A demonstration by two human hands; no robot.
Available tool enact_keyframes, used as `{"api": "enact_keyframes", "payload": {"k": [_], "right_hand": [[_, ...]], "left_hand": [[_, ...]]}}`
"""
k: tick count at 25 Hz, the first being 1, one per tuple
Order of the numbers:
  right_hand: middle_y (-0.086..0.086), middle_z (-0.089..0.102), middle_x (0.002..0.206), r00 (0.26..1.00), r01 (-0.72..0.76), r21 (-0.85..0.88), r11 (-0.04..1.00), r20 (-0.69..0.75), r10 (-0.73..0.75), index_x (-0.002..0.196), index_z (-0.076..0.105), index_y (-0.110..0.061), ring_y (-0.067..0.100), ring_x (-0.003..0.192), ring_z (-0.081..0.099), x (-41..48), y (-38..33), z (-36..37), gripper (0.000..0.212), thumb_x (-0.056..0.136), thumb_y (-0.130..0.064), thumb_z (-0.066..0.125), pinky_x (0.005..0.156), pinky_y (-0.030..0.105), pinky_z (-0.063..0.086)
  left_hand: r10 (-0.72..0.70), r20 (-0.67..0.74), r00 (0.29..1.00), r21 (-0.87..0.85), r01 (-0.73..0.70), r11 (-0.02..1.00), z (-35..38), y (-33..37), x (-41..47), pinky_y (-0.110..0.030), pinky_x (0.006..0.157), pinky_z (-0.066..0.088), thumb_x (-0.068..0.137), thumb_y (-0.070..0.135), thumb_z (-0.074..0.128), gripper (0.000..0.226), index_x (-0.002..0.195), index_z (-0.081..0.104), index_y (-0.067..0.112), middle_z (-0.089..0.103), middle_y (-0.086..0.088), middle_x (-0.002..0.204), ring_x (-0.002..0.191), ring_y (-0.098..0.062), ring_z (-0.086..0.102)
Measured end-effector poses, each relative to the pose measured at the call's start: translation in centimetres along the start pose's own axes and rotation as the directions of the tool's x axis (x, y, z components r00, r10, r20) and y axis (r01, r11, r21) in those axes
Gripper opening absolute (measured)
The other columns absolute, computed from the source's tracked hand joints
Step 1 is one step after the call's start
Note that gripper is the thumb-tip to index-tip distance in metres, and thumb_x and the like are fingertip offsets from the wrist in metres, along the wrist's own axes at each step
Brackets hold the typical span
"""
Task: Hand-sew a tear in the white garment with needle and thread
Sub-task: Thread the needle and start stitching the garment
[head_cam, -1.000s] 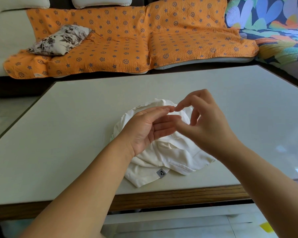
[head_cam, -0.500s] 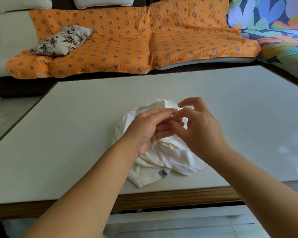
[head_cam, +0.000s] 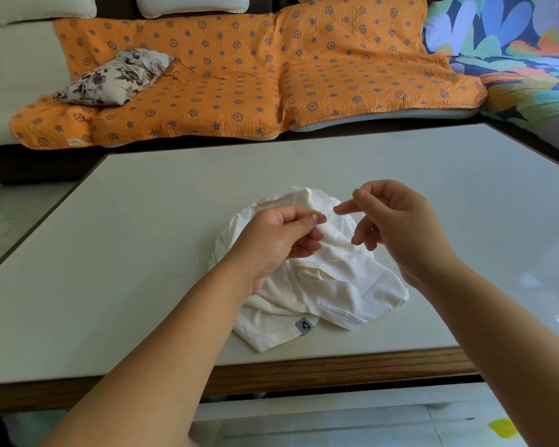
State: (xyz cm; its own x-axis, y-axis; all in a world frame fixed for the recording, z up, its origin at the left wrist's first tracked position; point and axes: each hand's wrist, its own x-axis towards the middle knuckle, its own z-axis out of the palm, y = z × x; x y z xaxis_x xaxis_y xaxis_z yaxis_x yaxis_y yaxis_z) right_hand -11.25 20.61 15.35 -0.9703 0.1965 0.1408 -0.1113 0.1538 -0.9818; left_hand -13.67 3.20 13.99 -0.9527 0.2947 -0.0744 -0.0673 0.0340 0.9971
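Note:
A crumpled white garment (head_cam: 342, 288) lies on the table near its front edge, a grey label (head_cam: 305, 325) at its lower hem and an open slit (head_cam: 313, 274) in its middle. Above it my left hand (head_cam: 278, 240) pinches a fine needle, barely visible, between thumb and forefinger. My right hand (head_cam: 400, 221) hovers to the right, its thumb and forefinger pinching a thin pale thread (head_cam: 329, 214) that runs across to the left fingertips. More thread trails over the cloth below.
The pale table (head_cam: 126, 253) has a wooden front edge (head_cam: 336, 369). Behind it a sofa carries an orange patterned cover (head_cam: 239, 85), a floral pillow (head_cam: 117, 75) and, at the right, a colourful leaf-print cover (head_cam: 513, 43).
My hands, fingertips together over the garment before, have parted. The right hand has drawn to the right, and a short span of thread now shows between the two.

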Motion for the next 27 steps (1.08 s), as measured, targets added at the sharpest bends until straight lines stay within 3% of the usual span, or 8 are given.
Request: {"api": "enact_keyframes", "payload": {"k": [7, 10, 14, 19, 27], "right_hand": [[0.001, 0.067, 0.062, 0.997, -0.021, 0.097, 0.995, -0.076, 0.028, 0.087, 0.056, -0.010, 0.017, 0.052, 0.064, 0.7, -0.2, -1.1, 0.016, 0.102, -0.013, 0.049, 0.049, 0.025, 0.048], [0.002, 0.069, 0.072, 0.994, -0.028, 0.126, 0.992, -0.100, 0.041, 0.090, 0.058, -0.009, 0.017, 0.057, 0.066, 0.8, -0.2, -1.3, 0.014, 0.101, -0.013, 0.051, 0.052, 0.026, 0.049], [0.007, 0.071, 0.091, 0.989, -0.108, 0.319, 0.942, -0.066, 0.135, 0.091, 0.060, -0.009, 0.016, 0.059, 0.067, 0.8, -0.3, -1.1, 0.013, 0.101, -0.013, 0.053, 0.053, 0.024, 0.049], [0.011, 0.071, 0.093, 0.981, -0.152, 0.478, 0.865, -0.036, 0.192, 0.090, 0.060, -0.008, 0.018, 0.059, 0.066, 0.9, -0.5, -1.1, 0.013, 0.100, -0.012, 0.053, 0.052, 0.024, 0.047], [0.011, 0.073, 0.092, 0.983, -0.159, 0.485, 0.860, -0.002, 0.183, 0.088, 0.058, -0.009, 0.018, 0.059, 0.066, 0.9, 0.0, -0.9, 0.016, 0.102, -0.011, 0.050, 0.050, 0.022, 0.048]], "left_hand": [[-0.004, -0.063, 0.998, 0.152, 0.013, 0.988, -0.9, -0.2, 0.2, -0.019, 0.059, 0.052, 0.098, 0.010, 0.056, 0.020, 0.088, 0.071, 0.018, 0.065, 0.009, 0.063, 0.057, -0.004, 0.061], [-0.003, -0.074, 0.997, 0.183, 0.017, 0.983, -1.3, -0.2, 0.3, -0.019, 0.059, 0.052, 0.098, 0.011, 0.058, 0.019, 0.087, 0.071, 0.019, 0.065, 0.010, 0.061, 0.056, -0.004, 0.060], [-0.013, -0.061, 0.998, 0.227, 0.027, 0.974, -1.6, -0.3, 0.2, -0.021, 0.061, 0.053, 0.097, 0.012, 0.059, 0.015, 0.089, 0.072, 0.016, 0.065, 0.009, 0.062, 0.056, -0.004, 0.059], [-0.055, -0.061, 0.997, 0.252, 0.069, 0.965, -1.8, -0.2, 0.0, -0.022, 0.062, 0.052, 0.095, 0.012, 0.060, 0.012, 0.093, 0.072, 0.010, 0.066, 0.005, 0.067, 0.057, -0.006, 0.061], [-0.113, -0.094, 0.989, 0.265, 0.134, 0.955, -2.4, -0.2, 0.0, -0.019, 0.054, 0.050, 0.092, 0.008, 0.058, 0.015, 0.088, 0.072, 0.006, 0.069, -0.001, 0.069, 0.058, -0.009, 0.064]]}}
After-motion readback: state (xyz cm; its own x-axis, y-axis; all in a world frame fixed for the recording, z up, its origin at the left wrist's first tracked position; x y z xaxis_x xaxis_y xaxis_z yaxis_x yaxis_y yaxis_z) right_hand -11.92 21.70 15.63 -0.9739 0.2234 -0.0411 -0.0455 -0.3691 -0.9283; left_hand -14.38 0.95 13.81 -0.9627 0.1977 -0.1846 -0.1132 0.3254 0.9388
